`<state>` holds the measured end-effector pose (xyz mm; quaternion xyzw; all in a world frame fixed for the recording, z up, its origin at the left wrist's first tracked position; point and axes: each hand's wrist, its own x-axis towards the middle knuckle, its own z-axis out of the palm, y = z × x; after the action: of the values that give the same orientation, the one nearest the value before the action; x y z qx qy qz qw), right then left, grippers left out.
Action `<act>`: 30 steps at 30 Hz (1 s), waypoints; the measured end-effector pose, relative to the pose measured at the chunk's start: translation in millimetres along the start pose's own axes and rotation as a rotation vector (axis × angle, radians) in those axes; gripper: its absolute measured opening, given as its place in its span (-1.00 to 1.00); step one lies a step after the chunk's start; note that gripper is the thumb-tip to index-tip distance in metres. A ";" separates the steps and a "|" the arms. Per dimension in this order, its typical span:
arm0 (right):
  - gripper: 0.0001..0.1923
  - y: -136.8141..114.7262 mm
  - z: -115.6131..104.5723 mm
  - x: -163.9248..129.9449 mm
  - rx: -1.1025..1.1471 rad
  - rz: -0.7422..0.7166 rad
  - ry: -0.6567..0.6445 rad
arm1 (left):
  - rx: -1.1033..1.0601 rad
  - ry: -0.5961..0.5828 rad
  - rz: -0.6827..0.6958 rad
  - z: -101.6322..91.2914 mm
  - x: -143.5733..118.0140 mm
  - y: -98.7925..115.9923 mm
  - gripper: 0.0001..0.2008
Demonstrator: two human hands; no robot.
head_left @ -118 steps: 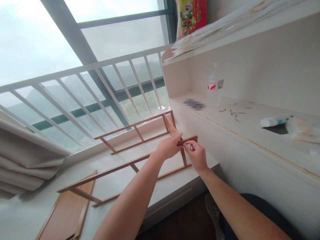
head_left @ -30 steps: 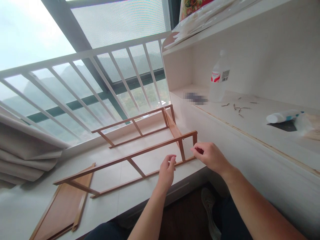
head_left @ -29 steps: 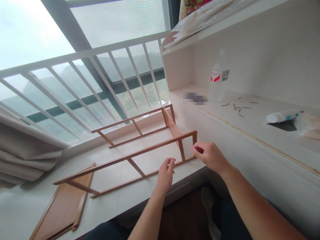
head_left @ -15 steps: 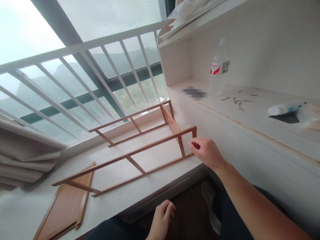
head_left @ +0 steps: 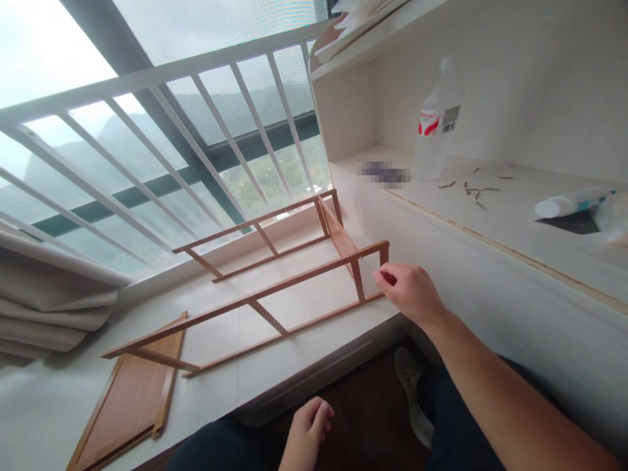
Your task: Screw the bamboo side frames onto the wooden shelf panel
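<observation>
A light wooden frame [head_left: 275, 281] of thin rails lies on the white windowsill, joined at its right end by a slanted board [head_left: 338, 237] to a second frame [head_left: 255, 229] behind it. My right hand [head_left: 412, 293] is closed on a small red-handled screwdriver [head_left: 387, 277]. Its thin shaft points at the near frame's right corner joint. My left hand [head_left: 307, 433] hangs low over my lap, fingers loosely curled, holding nothing and well away from the frame.
A flat wooden panel [head_left: 127, 399] lies at the sill's near left. On the white shelf to the right stand a clear bottle [head_left: 434, 124], several loose screws [head_left: 471, 190] and a white tube [head_left: 569, 203]. White railing bars [head_left: 161, 124] back the sill; a folded curtain [head_left: 49, 301] lies left.
My left hand let go of the frame's corner and dropped down to my lap. My right hand stayed at the right corner with the screwdriver. The view tilted down a little.
</observation>
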<state>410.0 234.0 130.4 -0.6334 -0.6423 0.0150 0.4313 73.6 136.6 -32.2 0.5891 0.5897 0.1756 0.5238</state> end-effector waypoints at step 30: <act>-0.76 -26.5 20.8 -7.0 1.569 0.929 -0.090 | 0.248 -0.049 -0.057 -27.2 -2.3 -32.6 -0.41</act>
<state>375.6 233.9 128.6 -0.3523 -0.1443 0.6441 0.6634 34.1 137.7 -47.6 0.6363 0.6105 0.0719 0.4660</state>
